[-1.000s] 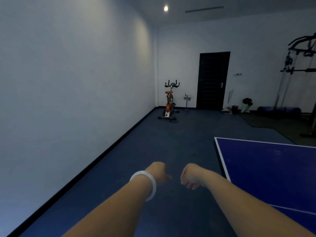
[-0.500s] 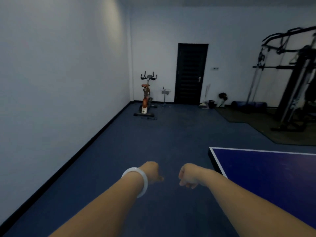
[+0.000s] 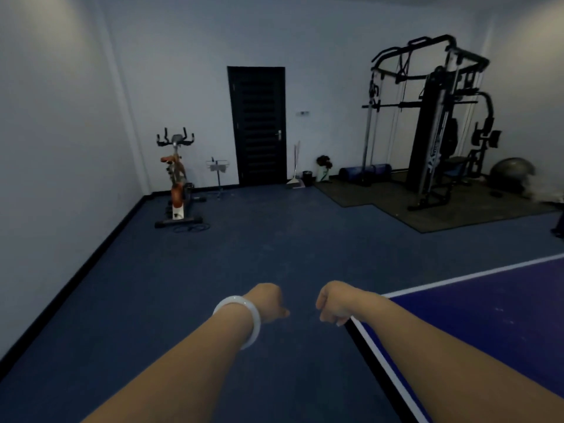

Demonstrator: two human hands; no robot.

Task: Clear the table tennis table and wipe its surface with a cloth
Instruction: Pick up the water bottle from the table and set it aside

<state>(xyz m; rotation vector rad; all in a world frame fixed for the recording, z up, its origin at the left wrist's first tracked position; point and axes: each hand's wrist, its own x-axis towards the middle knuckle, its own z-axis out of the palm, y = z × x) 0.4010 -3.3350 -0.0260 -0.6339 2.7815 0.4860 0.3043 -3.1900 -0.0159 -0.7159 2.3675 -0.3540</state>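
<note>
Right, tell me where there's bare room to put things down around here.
The visible corner of the table tennis table is bare, right of both fisted hands. The blue floor lies open between the exercise bike by the left wall and the dark mat. It is crowded at the back right: weight machine, rolls and an exercise ball.

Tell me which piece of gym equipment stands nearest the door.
The orange exercise bike, left of the dark door by the left wall. The black multi-gym rack stands farther off to the right on the mat, with the grey exercise ball beyond it.
</note>
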